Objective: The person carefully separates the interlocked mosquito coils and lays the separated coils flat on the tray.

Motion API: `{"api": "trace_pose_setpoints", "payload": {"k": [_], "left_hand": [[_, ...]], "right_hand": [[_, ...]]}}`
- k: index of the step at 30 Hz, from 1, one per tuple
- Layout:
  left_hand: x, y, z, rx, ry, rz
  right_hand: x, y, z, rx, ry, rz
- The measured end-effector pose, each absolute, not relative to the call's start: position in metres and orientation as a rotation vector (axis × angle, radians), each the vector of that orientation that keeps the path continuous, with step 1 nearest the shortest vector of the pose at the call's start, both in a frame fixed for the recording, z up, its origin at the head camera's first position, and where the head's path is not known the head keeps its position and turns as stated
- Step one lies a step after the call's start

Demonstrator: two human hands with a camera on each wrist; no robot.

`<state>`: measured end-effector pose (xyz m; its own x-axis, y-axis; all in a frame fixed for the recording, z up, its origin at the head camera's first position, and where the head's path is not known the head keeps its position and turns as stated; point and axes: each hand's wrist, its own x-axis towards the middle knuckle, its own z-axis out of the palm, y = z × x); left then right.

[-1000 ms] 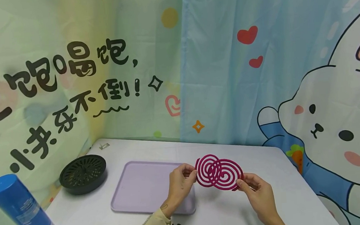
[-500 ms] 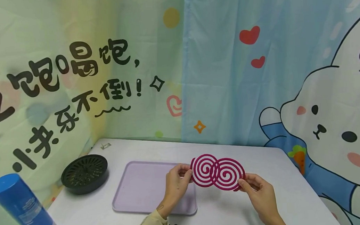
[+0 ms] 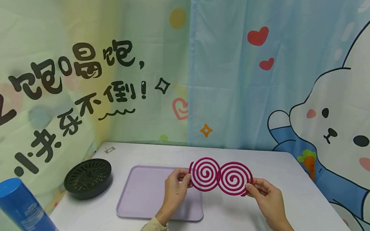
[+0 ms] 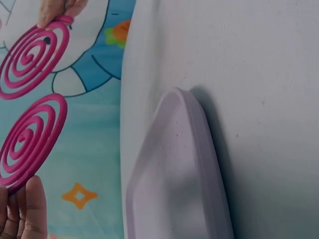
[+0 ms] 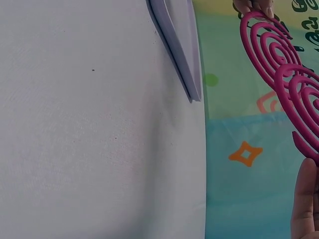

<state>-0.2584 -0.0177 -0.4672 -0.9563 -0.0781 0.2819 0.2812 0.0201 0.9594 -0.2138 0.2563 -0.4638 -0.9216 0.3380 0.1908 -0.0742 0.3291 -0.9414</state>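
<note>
My left hand [image 3: 174,188] pinches the outer left edge of a magenta mosquito coil [image 3: 206,172]. A second mosquito coil [image 3: 234,179] of the same colour is held by its lower right edge between my right thumb and fingers [image 3: 252,188]. Both flat spirals are raised above the table, side by side, their inner rims meeting in the head view. From the left wrist, a gap shows between the left coil [image 4: 24,138] and the right coil [image 4: 29,59]. In the right wrist view, my right hand [image 5: 305,204] is partly cut off by the frame edge.
A lilac tray [image 3: 142,193] lies behind my left hand. Farther left stand a black round slotted container [image 3: 87,179] and a blue can [image 3: 25,214]. A small metal piece [image 3: 109,149] is at the table's back left corner. Printed curtains [image 3: 227,73] hang behind the white table [image 3: 306,193].
My left hand has moved left with its coil, drawing it away from the other. The coils overlapped broadly before; now only their rims meet in the head view. The right hand stays nearly still.
</note>
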Motion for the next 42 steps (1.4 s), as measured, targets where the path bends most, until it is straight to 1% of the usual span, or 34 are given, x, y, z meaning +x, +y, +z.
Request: {"api": "trace_pose_setpoints", "payload": {"k": [13, 21, 32, 42], "left_hand": [[-0.259, -0.036, -0.468, -0.116, -1.999, -2.051], [-0.261, -0.045, -0.467, -0.043, -2.045, -1.976], [-0.259, -0.067, -0.475, -0.037, -1.971, -2.034], [-0.256, -0.082, -0.479, -0.003, -1.952, -2.053]], "right_hand": [[-0.221, 0.249, -0.463, -0.241, -2.24, 1.655], [-0.225, 0.245, -0.465, -0.226, -2.238, 1.695], [-0.231, 0.24, -0.468, -0.236, -2.254, 1.801], [-0.239, 0.224, -0.473, -0.209, -2.305, 1.842]]}}
